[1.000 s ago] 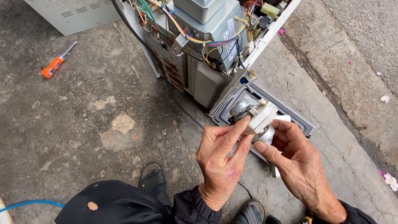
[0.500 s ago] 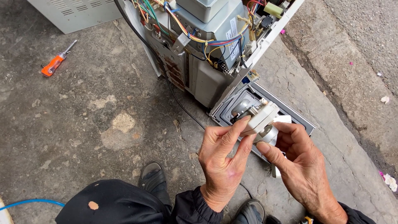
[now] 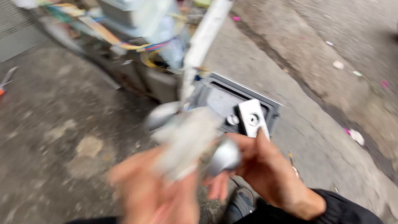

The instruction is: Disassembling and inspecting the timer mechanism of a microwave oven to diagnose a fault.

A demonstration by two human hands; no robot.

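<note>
A small metal part [image 3: 248,120], a silver bracket plate on a rounded grey body, is gripped by the right hand [image 3: 265,170], the thumb pressed on the plate. The left hand [image 3: 157,195] is raised just beside it, badly smeared (whether it is clenched or grasping anything cannot be told). Beyond both hands an opened appliance [image 3: 166,49] with coloured wires is seen on the concrete ground [image 3: 62,132].

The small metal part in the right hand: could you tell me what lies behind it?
Behind the small metal part lies a dark rectangular frame on the concrete; the right hand covers its near edge.
</note>
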